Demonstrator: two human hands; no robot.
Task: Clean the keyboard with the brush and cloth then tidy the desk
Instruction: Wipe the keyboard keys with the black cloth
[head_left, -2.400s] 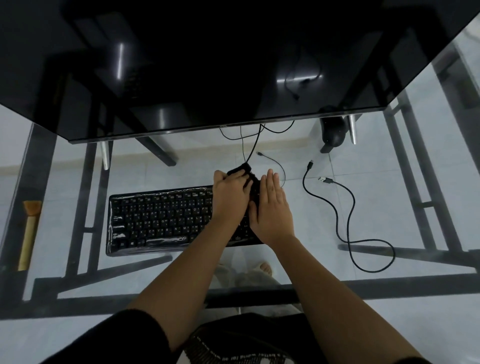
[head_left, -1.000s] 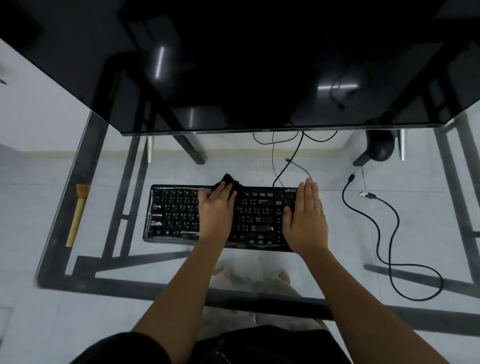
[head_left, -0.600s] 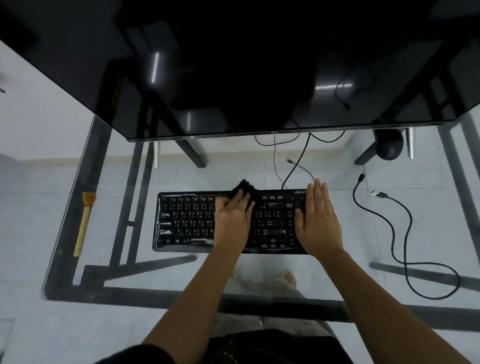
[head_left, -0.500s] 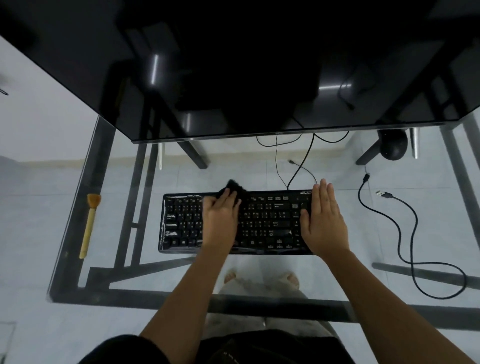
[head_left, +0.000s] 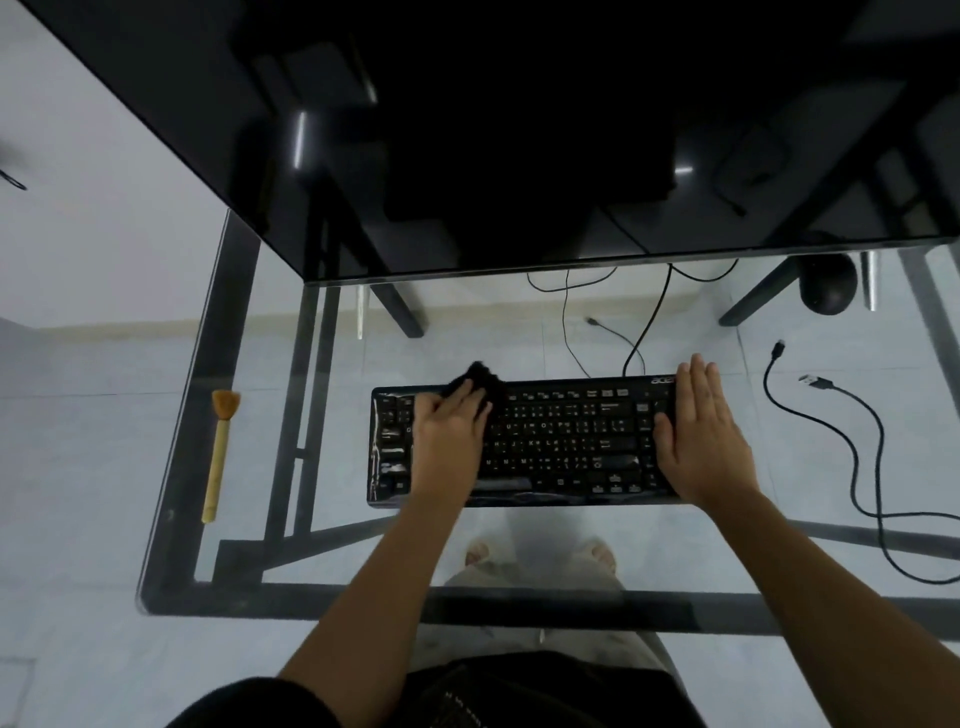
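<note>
Head view shows 2 hands on a black keyboard (head_left: 566, 441). It lies on a glass desk (head_left: 171, 519), just in front of a big dark screen (head_left: 519, 130).

The left hand (head_left: 449, 431) presses a small black cloth (head_left: 485, 382) onto the keys near the left end of the keyboard. Its fingers lie mostly straight on top of the cloth. The hand is a bit blurry, so I cannot tell if the thumb tucks under the cloth. A bit of cloth pokes out past the fingertips at the back edge of the keyboard.

The right hand (head_left: 701, 441) rests flat on the right end of the keyboard. Its fingers are straight and close together, and it holds nothing.

The brush (head_left: 218, 452) lies well apart on the left, near the edge of the desk, with its tan bristles pointing away. 1 loose black cable (head_left: 857, 467) lies in loops on the right.

The cloth looks soft, light and floppy, so I think it will bunch up. It is best pressed flat under the palm and fingers. The keyboard looks stiff and light and could slide on the smooth glass, so a flat hand on 1 end is a good way to hold it in place. The keys sink when pushed, so a gentle rub is best. The brush looks light and stiff, and the middle of its wooden handle is the place to hold it
</note>
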